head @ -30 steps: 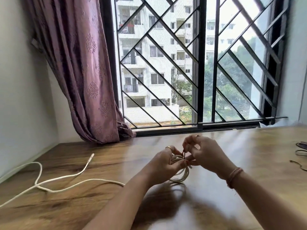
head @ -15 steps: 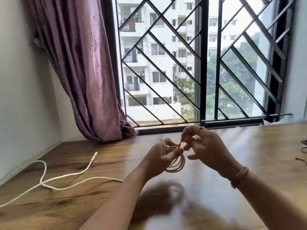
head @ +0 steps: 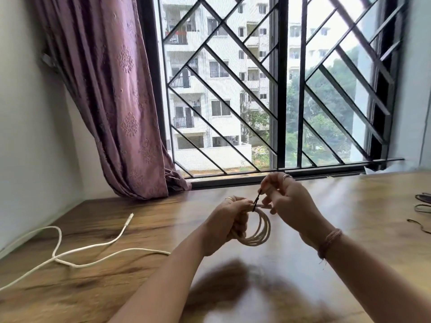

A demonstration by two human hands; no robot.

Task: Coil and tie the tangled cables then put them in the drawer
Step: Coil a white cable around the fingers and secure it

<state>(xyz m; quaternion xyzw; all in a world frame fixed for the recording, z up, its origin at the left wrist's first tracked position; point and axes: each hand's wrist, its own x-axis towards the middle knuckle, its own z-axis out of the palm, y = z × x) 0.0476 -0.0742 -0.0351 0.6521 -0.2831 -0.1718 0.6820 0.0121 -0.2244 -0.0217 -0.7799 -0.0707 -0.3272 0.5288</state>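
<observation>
Above the middle of the wooden table point(head: 349, 217), held clear of its surface: coiled white cable point(head: 261, 229), several loops, gripped at its left side by the left hand point(head: 229, 221), fingers curled round the bundle. At the top of the coil, a thin dark tie point(head: 256, 202), pinched by the fingertips of the right hand point(head: 286, 201) and drawn up and to the right from the loops. On the table to the left, well apart from the hands: loose white cable point(head: 77, 248), uncoiled, one plug end toward the far side. At the right edge of the table: dark cables point(head: 423, 203), only partly in view. At far left: mauve curtain point(head: 112, 96); beyond, barred window point(head: 282, 89).
</observation>
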